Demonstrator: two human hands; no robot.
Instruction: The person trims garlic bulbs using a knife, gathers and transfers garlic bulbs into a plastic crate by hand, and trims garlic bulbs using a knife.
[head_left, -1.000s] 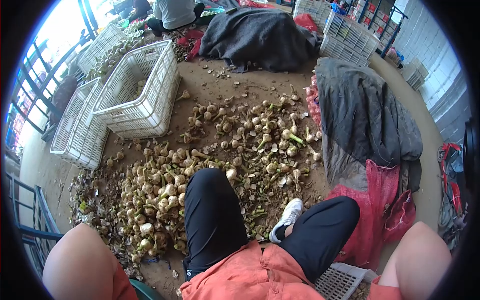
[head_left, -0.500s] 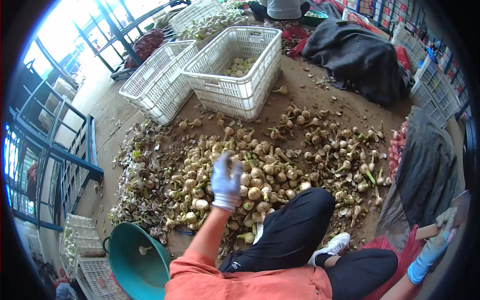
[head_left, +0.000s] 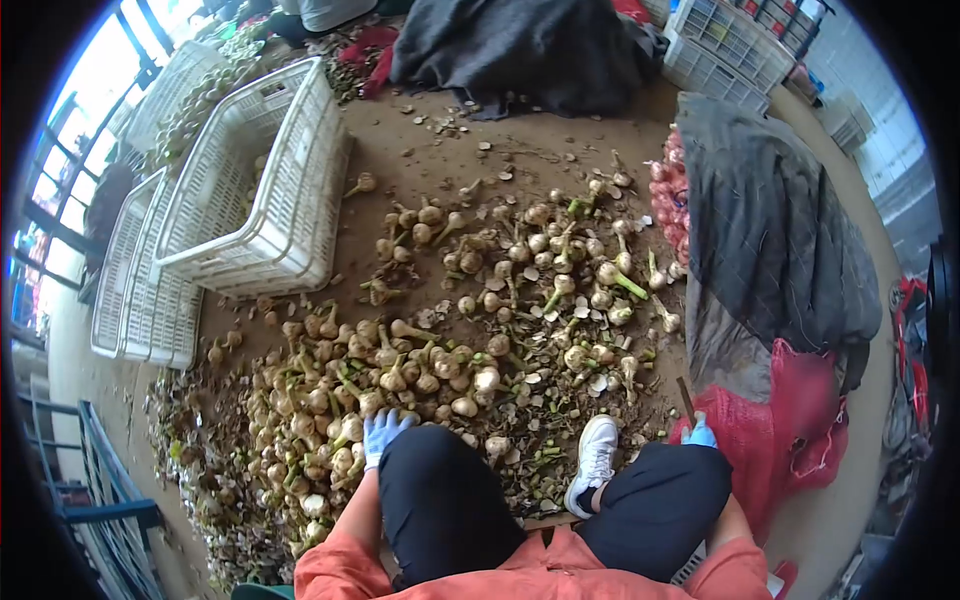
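Left hand (head_left: 384, 434) spread at garlic bulbs (head_left: 318, 400), heaped on floor (head_left: 385, 145). Right hand (head_left: 699, 432) gripping narrow tool (head_left: 686, 398). Best pick: single bulb, by its body, tool clear of fingers.

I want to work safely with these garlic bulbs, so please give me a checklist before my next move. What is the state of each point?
1. Left hand at the garlic bulbs: ok, gloved, fingers spread at the edge of the pile, beside the knee.
2. Right hand on the thin dark tool: ok, it appears held, sticking up past the other knee.
3. Direction of any sharp edge: cannot tell, too small.
4. White shoe apart from the tool: ok.
5. Ground around the shoe free of scraps: not ok, peel and stem pieces lie there.
6. Green basin fully in view: not ok, only a sliver shows.
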